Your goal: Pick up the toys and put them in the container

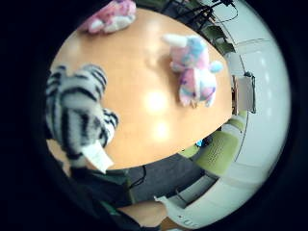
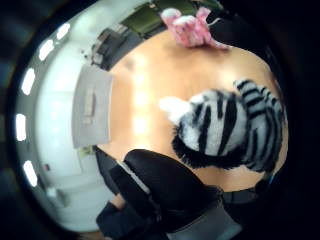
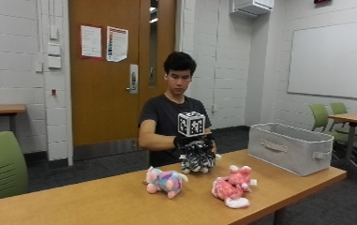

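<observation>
the grip (image 3: 190, 139) holds the zebra toy (image 3: 198, 158) hanging beneath it.

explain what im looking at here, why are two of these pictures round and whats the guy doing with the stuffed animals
No robot here: a person sits at a wooden table wearing a black glove on the right hand. The two round pictures come from small wide-angle cameras on that palm, one by the thumb, one by the little finger. The ordinary picture is from a camera across the table. The gloved hand grips a black-and-white striped plush toy, which looms large in both palm views. On the table lie a pastel pink-and-blue plush and a pink plush. A grey fabric bin stands at the table's end, presumably where the toys go.
</observation>
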